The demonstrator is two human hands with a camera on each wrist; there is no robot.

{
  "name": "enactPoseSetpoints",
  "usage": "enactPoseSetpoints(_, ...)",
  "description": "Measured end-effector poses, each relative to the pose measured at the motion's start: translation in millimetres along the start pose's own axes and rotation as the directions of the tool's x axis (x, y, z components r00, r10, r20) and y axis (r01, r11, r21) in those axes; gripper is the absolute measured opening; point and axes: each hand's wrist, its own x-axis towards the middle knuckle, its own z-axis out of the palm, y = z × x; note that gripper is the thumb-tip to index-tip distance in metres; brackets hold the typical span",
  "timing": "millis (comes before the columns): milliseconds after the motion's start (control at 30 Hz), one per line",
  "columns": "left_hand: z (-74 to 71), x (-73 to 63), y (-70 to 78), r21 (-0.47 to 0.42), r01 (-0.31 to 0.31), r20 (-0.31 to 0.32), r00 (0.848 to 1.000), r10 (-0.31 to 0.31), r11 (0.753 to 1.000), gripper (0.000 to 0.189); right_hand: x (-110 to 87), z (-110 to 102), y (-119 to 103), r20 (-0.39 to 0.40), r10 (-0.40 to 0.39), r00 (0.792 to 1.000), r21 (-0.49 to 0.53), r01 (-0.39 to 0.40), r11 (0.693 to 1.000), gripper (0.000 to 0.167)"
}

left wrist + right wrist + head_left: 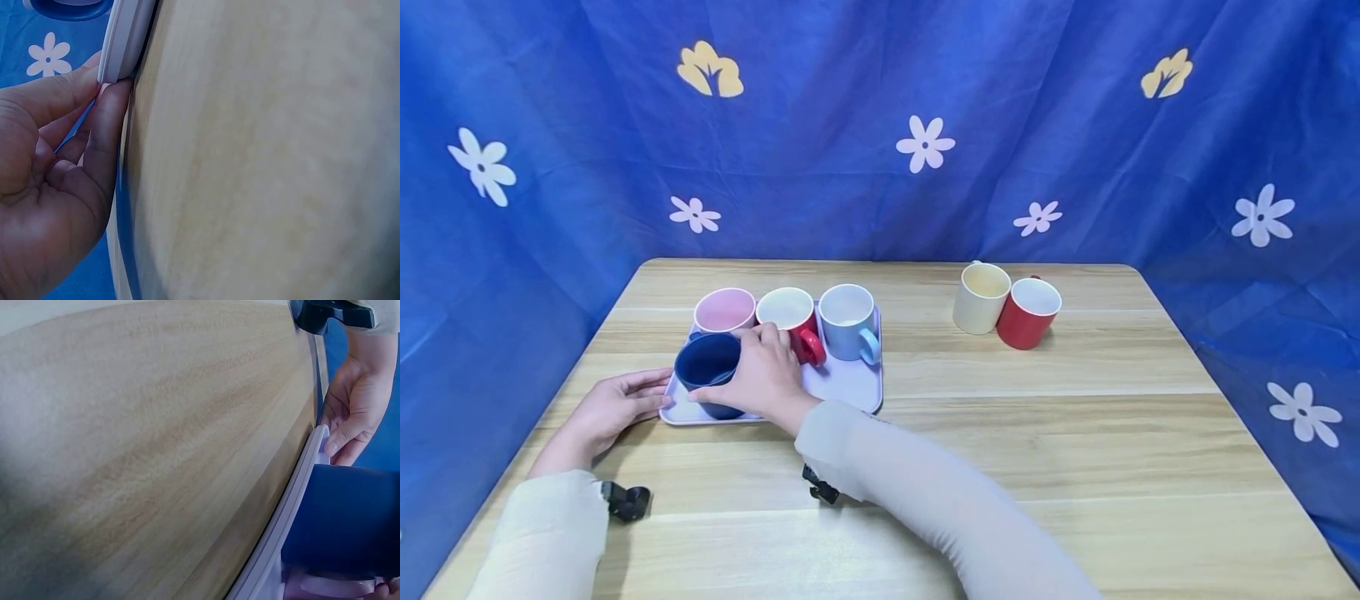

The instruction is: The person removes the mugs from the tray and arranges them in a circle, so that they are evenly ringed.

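Observation:
My right hand (767, 375) grips a dark blue mug (707, 362) from its right side, thumb at the front and fingers at the far rim. The mug (344, 519) is at the near left of a pale lilac tray (853, 385). My left hand (610, 408) pinches the tray's near left corner; the left wrist view has its thumb and a finger on the tray rim (122, 44). Behind the blue mug stand a pink mug (725, 310), a red mug (787, 310) with a white inside, and a light blue mug (847, 321).
A cream mug (979, 302) and another red mug (1028, 315) stand side by side on the wooden table (1075, 450), right of the tray. A blue curtain (820, 125) with flowers hangs behind and at both sides.

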Motion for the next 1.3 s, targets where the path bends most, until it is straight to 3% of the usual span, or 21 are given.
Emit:
enactPoseSetpoints(467, 2.3, -0.5, 0.8, 0.031, 0.005, -0.009, 1.000, -0.005, 1.000, 0.043, -2.4, 8.5, 2.1, -0.093, -0.008, 0.996, 0.107, 0.018, 0.994, 0.084)
enactPoseSetpoints(700, 2.2, 0.3, 1.5, 0.012, -0.006, -0.008, 1.000, 0.006, 1.000, 0.045, -1.4, 6.8, 4.6, -0.121, -0.054, 0.991, 0.157, 0.073, 0.985, 0.084)
enactPoseSetpoints(900, -0.3, 0.0, 1.1, 0.078, -0.004, -0.023, 1.000, 0.006, 0.997, 0.034, -3.2, -2.7, 5.3, -0.133, -0.098, 0.986, 0.243, 0.128, 0.961, 0.084)
enactPoseSetpoints(1033, -1.3, 0.8, 1.6, 0.140, -0.003, -0.030, 1.000, 0.007, 0.990, 0.039, -5.4, -13.0, 6.0, -0.159, -0.122, 0.980, 0.295, 0.165, 0.941, 0.083)
enactPoseSetpoints(1300, -0.6, 2.4, -0.8, 0.061, -0.017, -0.004, 1.000, 0.017, 0.998, 0.036, -10.7, -40.1, 8.9, -0.170, -0.134, 0.976, 0.407, 0.194, 0.893, 0.080)
